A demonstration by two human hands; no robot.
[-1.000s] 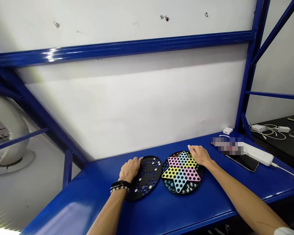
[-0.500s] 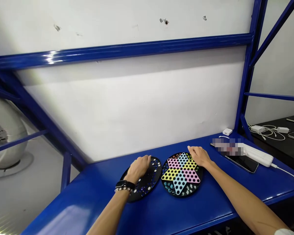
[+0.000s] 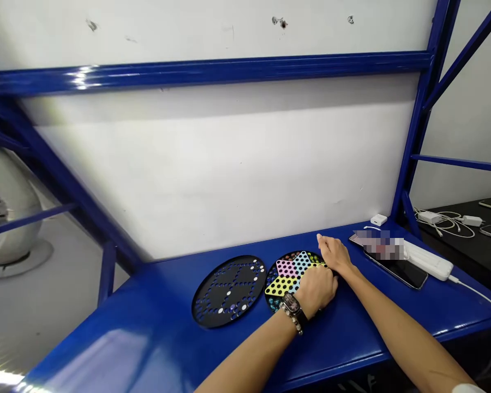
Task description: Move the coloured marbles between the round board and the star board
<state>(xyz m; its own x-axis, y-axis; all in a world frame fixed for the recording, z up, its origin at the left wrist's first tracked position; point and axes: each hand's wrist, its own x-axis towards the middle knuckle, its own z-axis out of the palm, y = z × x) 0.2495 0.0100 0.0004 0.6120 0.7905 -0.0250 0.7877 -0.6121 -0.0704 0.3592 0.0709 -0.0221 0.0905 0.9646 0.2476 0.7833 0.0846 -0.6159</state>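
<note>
A round Chinese checkers board with a pink, yellow and light blue star lies on the blue surface, coloured pieces around its rim. My left hand, wearing a watch and a beaded bracelet, is closed over the board's right part, covering some of the star. Its fingertips are hidden, so I cannot tell what they hold. At the board's far right edge rests my right hand, fingers curled and their inside hidden. Left of the board, nearly touching it, a black round perforated disc carries several white pieces.
A dark phone and a white power bank with a cable lie to the right. Farther back sits a small white charger. A blue metal frame bar crosses the white wall behind.
My left hand has moved right, from the black disc onto the star board, uncovering the disc. My right hand stays by the board's far right edge.
</note>
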